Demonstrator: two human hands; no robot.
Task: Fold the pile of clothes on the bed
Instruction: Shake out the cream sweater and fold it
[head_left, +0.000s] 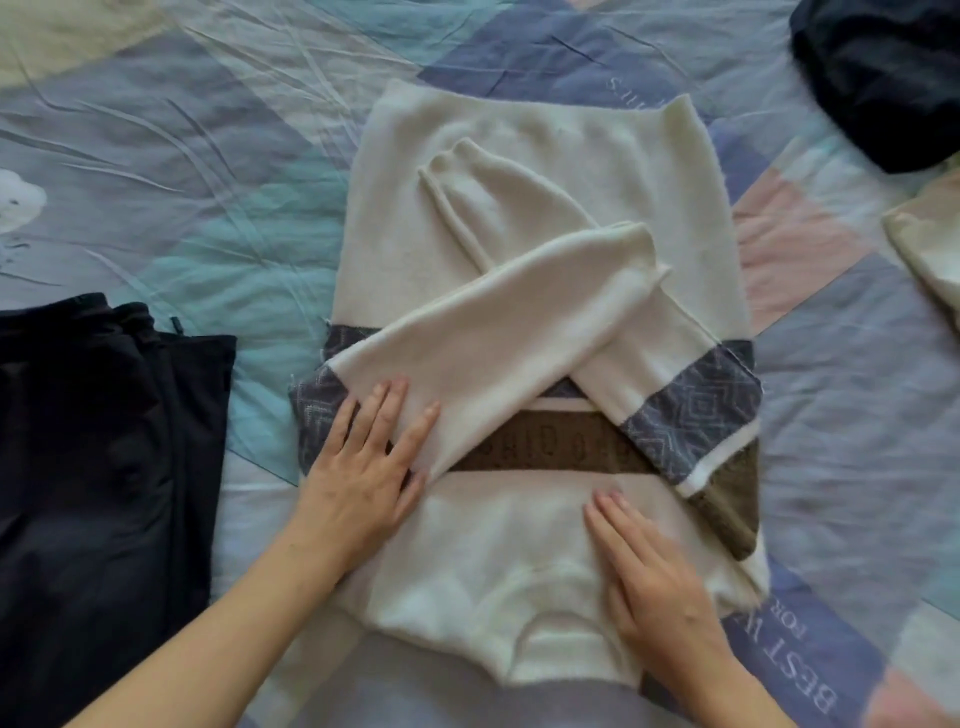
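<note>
One cream sweater (524, 561) on the bed (218, 171), two sleeves crossed. Left hand (358, 467) and right hand (649, 577) flat, fingers straight, pressing it. Two dark garments, one pale, lie apart.

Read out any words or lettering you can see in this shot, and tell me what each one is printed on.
"BEST W…" with "FOR" beside it: on the bedsheet, upside down, cut off.
Letters on the sweater's brown band: blurred and partly covered, unreadable.
Pale lettering on the bedsheet near the sweater's far edge: too faint to read.
</note>
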